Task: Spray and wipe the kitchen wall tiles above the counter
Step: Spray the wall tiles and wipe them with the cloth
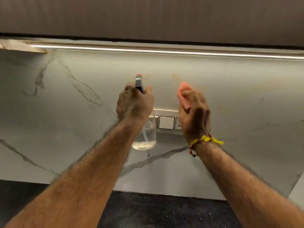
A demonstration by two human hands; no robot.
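Grey veined wall tiles point(82, 112) rise behind a dark speckled counter point(148, 211), lit by a light strip point(164, 51) under the upper cabinet point(148, 15), with a switch plate point(167, 121) set in the wall. Raised before the tiles, the left hand point(134, 104) has its fingers curled round the neck of a clear spray bottle point(145, 137), nozzle toward the wall. Just beside it, the right hand point(194, 116), a yellow thread band point(205, 139) at its wrist, pinches a pink cloth point(183, 91) between thumb and close-set fingers, near a faint yellowish smear point(175, 76).
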